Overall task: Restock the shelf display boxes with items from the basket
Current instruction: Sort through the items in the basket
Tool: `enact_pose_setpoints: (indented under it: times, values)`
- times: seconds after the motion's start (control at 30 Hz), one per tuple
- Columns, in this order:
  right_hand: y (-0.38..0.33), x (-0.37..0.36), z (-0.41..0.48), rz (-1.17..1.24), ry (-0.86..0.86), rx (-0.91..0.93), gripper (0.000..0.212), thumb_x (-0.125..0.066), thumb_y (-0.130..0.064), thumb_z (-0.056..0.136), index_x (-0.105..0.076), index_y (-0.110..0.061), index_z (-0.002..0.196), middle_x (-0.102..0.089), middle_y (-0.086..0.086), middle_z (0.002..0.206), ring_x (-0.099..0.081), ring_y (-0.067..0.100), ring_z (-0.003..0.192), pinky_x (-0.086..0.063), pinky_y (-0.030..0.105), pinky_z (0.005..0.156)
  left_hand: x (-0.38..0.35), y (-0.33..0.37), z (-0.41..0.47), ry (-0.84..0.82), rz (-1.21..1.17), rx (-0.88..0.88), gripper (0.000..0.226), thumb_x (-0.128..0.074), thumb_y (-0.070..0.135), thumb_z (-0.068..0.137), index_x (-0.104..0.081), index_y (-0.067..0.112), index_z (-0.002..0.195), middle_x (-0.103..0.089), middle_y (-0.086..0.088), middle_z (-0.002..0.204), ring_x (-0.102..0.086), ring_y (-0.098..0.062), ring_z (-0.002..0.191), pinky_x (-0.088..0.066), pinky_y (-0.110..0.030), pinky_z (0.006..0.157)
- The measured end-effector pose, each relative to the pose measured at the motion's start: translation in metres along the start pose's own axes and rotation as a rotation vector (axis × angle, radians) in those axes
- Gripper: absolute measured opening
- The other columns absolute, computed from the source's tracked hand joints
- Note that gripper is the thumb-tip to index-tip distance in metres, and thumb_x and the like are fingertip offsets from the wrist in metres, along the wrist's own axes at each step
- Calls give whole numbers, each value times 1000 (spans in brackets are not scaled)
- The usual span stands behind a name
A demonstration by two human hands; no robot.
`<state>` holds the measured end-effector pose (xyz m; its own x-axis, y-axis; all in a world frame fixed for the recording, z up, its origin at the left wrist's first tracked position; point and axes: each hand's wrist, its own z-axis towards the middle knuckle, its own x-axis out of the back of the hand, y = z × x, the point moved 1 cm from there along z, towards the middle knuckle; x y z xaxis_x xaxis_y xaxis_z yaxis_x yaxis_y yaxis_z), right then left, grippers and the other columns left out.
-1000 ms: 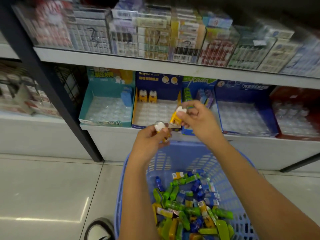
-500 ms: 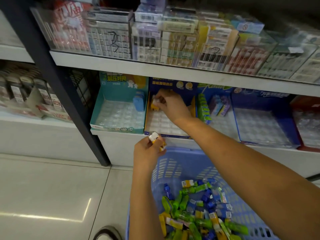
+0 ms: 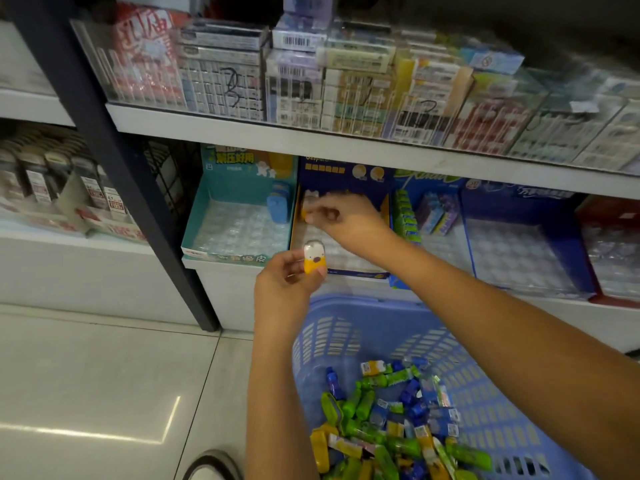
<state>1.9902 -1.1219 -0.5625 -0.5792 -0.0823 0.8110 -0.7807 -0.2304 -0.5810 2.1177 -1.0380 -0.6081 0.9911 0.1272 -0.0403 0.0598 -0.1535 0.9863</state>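
Observation:
My right hand [image 3: 346, 221] reaches into the dark blue display box [image 3: 346, 171] on the lower shelf. Its fingertips pinch a yellow-and-white item [image 3: 307, 202] at the box's back left corner. In front of the shelf edge, my left hand [image 3: 285, 285] holds a second yellow-and-white item [image 3: 313, 258] upright. The blue plastic basket [image 3: 349, 306] sits below my arms, with several green, blue and yellow items [image 3: 384, 420] piled in it. A teal display box [image 3: 239, 233] at the left has one blue item [image 3: 278, 204] at its back right.
Right of the dark blue box stand a box with green items [image 3: 405, 216] and purple items [image 3: 437, 213], a blue box [image 3: 519, 254] and a red box [image 3: 613, 244]. Packs fill the upper shelf [image 3: 311, 140]. A black post [image 3: 114, 174] rises at left. A shoe [image 3: 211, 465] is on the tiled floor.
My right hand carried a yellow-and-white item from above the basket to the back of the dark blue box. My left hand kept its item and lifted it slightly toward the shelf.

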Motion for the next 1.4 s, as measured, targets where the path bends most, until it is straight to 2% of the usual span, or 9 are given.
enact_pose_setpoints:
  times: [0.07, 0.17, 0.37, 0.5, 0.9, 1.0, 1.13, 1.27, 1.4]
  values:
    - [-4, 6, -27, 340, -119, 4, 18, -59, -30, 91, -70, -24, 105, -70, -12, 93, -60, 0, 72, -48, 15, 68, -1, 6, 0, 41, -42, -57, 23, -76, 12, 78, -62, 23, 93, -70, 4, 86, -67, -5, 75, -55, -19, 70]
    - [0, 17, -49, 411, -165, 49, 18, -69, -25, 84, -68, -35, 98, -70, -13, 91, -66, 6, 80, -56, 21, 72, -8, 10, -1, 43, -60, -134, 23, -75, 12, 79, -64, 19, 98, -71, 4, 90, -68, -6, 81, -54, -15, 70]
    - [33, 23, -10, 157, 273, -112, 18, -70, -18, 82, -59, -20, 97, -63, -5, 81, -61, 9, 72, -50, 27, 68, -34, -3, 1, -55, 544, -307, 44, -57, 26, 93, -49, 14, 135, -52, -2, 137, -50, -19, 124, -38, -21, 92]
    - [42, 7, 11, 12, 255, -52, 22, -64, -15, 87, -57, -9, 106, -67, 12, 96, -64, 26, 87, -53, 38, 77, -45, -19, 1, -207, 858, -308, 50, -52, 28, 96, -41, 10, 141, -38, -7, 149, -23, -21, 142, -7, -23, 112]
    - [35, -1, 24, -438, 133, 16, 26, -52, -12, 91, -53, -4, 115, -56, 22, 113, -54, 37, 102, -43, 39, 76, -41, -22, 9, -270, 844, -351, 49, -52, 25, 95, -43, 8, 140, -39, -9, 149, -27, -21, 140, -12, -24, 113]
    - [25, 2, 18, -449, 39, -47, 36, -53, -10, 91, -45, -7, 126, -46, 19, 127, -51, 37, 111, -44, 36, 82, -41, -17, 3, -183, 708, -361, 39, -54, 22, 95, -54, 8, 131, -53, -7, 137, -44, -20, 129, -29, -25, 109]
    - [23, 3, -41, -210, 115, -55, 34, -60, -23, 90, -49, -12, 120, -54, 9, 111, -56, 25, 93, -49, 39, 81, -40, -19, -14, -25, 476, -430, 17, -53, 22, 95, -69, 17, 100, -70, 4, 89, -62, -7, 79, -46, -16, 67]
    - [58, -21, -130, -61, 24, -186, 11, -62, -28, 89, -56, -18, 91, -52, -12, 72, -48, 1, 63, -39, 17, 58, -49, -64, -9, -229, 678, -177, 21, -52, 15, 91, -56, 14, 70, -51, 0, 57, -44, -11, 52, -31, -28, 50]
    - [121, -75, -184, -127, -328, -435, 28, -60, -21, 90, -59, -12, 116, -65, 8, 113, -59, 21, 103, -44, 29, 85, -67, -125, -22, -500, 968, 69, 30, -48, 11, 92, -58, 4, 65, -56, -18, 68, -53, -27, 70, -31, -35, 61]
